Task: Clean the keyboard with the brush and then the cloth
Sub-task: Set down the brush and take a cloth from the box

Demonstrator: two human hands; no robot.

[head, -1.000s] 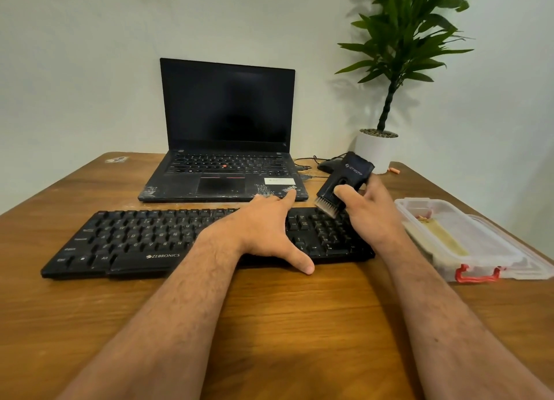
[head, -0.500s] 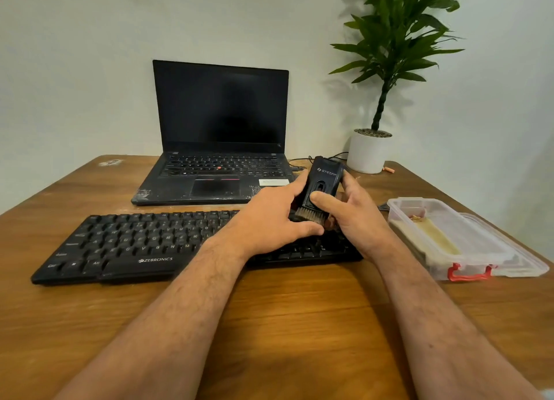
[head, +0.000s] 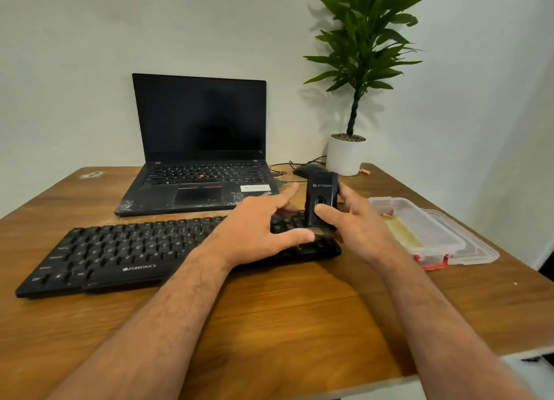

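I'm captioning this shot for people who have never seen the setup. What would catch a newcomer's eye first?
First, the two bare forearms reaching in from the bottom edge: the right hand grips an upright black brush, bristles down over the right end of the black keyboard, while the left hand spreads open beside it. Behind sits an open laptop with a dark screen, and a tall potted plant in the far right corner.

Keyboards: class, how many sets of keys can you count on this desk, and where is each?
2. The separate black keyboard lies nearest the camera, partly under the hands. The laptop, open behind it, has its own built-in keys. None other shows.
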